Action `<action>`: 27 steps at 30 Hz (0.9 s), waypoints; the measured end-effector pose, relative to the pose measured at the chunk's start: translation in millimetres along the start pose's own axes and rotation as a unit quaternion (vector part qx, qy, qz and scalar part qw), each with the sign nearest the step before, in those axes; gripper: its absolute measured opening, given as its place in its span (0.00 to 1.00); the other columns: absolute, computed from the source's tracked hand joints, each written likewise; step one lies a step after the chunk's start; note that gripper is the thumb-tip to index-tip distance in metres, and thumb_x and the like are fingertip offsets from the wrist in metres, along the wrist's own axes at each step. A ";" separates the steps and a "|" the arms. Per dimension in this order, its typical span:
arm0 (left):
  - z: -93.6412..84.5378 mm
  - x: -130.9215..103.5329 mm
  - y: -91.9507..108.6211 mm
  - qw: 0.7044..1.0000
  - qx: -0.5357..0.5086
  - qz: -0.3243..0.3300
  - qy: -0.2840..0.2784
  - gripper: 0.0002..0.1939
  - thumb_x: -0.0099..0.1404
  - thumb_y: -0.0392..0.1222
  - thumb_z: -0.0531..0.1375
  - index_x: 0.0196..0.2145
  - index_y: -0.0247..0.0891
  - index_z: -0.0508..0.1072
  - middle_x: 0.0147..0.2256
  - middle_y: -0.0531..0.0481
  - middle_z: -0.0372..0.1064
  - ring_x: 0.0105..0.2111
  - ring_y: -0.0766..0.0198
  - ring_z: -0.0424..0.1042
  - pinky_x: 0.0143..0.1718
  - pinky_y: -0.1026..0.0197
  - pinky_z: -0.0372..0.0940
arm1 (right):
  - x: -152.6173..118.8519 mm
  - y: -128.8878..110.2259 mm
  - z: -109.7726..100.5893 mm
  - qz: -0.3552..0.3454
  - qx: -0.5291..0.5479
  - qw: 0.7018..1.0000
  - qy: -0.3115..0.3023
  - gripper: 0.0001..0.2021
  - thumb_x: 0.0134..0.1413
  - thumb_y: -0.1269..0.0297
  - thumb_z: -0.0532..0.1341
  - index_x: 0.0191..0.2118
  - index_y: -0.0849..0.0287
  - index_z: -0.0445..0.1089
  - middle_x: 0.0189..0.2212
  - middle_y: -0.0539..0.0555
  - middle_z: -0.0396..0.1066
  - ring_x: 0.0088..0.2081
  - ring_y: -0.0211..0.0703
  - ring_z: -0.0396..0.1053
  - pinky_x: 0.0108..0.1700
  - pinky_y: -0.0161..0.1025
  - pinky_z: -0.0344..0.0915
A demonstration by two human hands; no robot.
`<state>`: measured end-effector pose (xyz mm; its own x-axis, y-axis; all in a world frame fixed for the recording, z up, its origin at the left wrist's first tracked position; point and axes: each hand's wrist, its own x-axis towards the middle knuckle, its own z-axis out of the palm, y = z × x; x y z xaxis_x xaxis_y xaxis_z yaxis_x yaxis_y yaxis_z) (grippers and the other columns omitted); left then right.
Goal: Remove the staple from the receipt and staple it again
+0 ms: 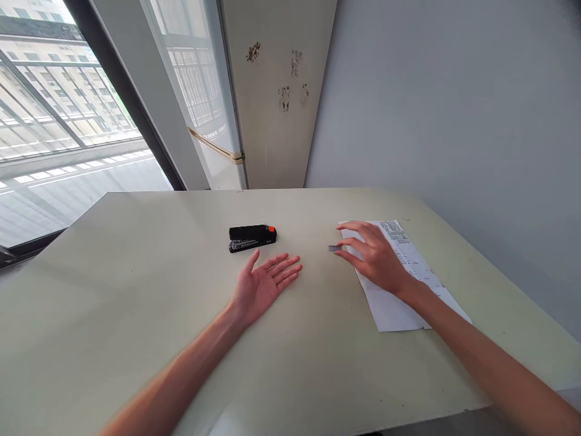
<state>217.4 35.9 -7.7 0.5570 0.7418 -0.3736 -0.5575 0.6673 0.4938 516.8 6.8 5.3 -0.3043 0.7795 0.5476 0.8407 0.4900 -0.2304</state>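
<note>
My left hand [263,284] lies palm up with its fingers spread and nothing in it, just below a black stapler [252,237] with a red-orange end. My right hand [374,257] pinches a small grey strip [334,248], perhaps staples, between thumb and finger. It hovers over the left side of some printed white paper [394,312] on the table. The strip sticks out to the left of the fingertips, past the paper's edge.
The pale table [136,290] stretches out on both sides of my arms. Behind it stand a stained cream panel [276,121] and a grey wall [431,109]. A window [54,103] is at the left, beside a glossy door with a gold handle [215,147].
</note>
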 end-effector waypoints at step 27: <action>7.0 2.6 5.4 0.998 0.005 0.007 0.057 0.21 0.77 0.50 0.55 0.47 0.28 0.79 0.44 0.33 0.80 0.43 0.52 0.81 0.50 0.52 0.76 | -35.5 21.8 -11.6 0.182 0.129 0.974 -0.038 0.12 0.71 0.56 0.56 0.44 0.50 0.76 0.44 0.55 0.80 0.42 0.50 0.77 0.47 0.49 0.73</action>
<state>220.2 40.9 -0.5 0.4759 0.7541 -0.4526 -0.5582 0.6567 0.5072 551.2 -14.8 -9.8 -0.0467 0.9419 0.3326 0.7617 0.2490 -0.5981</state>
